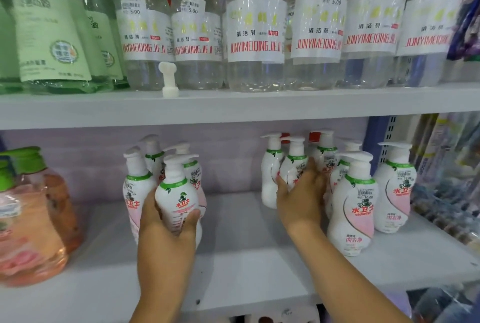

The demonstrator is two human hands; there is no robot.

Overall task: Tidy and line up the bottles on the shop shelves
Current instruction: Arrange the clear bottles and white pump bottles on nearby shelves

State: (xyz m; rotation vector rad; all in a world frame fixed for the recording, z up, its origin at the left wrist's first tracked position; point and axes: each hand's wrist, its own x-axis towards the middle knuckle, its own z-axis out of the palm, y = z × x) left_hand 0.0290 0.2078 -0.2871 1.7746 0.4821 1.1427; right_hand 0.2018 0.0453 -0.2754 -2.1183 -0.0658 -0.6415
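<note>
White pump bottles with pink labels and green collars stand in two clusters on the lower shelf. My left hand grips the front bottle of the left cluster around its belly. In the right cluster, my right hand wraps around a middle pump bottle, thumb on its left side. A larger pump bottle stands at the front right, another pump bottle behind it. The bottles at the back are partly hidden.
On the upper shelf stands a row of clear orange-capped bottles, with green bottles at its left and a loose white pump part at the edge. Pink green-capped jugs stand lower left. Packaged goods hang at right.
</note>
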